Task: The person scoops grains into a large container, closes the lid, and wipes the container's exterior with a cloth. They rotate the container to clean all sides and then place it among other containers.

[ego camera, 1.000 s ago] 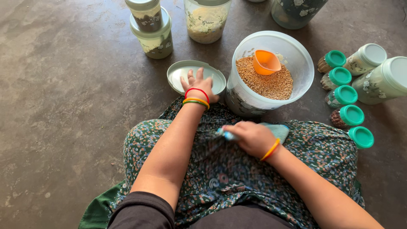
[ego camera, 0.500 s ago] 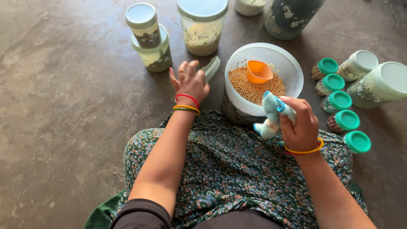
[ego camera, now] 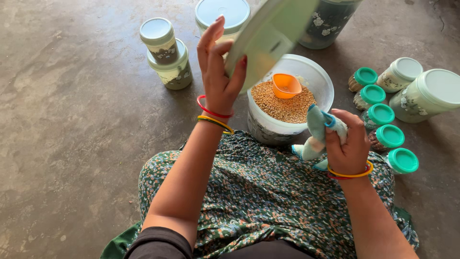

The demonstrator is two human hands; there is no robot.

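My left hand (ego camera: 218, 72) grips a pale green round lid (ego camera: 268, 41) by its edge and holds it raised and tilted above the open tub. My right hand (ego camera: 349, 141) is closed on a bunched light blue and white cloth (ego camera: 315, 132) beside the tub's right wall. The white tub (ego camera: 268, 127) stands on the floor in front of my lap, full of brown grain (ego camera: 282, 103) with a small orange scoop (ego camera: 286, 85) lying in it.
Two stacked lidded jars (ego camera: 166, 55) stand at the left, a wider lidded jar (ego camera: 230, 12) and a dark floral container (ego camera: 330, 21) behind. Several small green-capped jars (ego camera: 383, 115) and two pale lidded jars (ego camera: 421, 93) cluster at the right. Bare concrete floor (ego camera: 72, 120) spreads left.
My left hand picked the lid off the floor and lifted it over the tub. My right hand raised the cloth from my lap to beside the tub.
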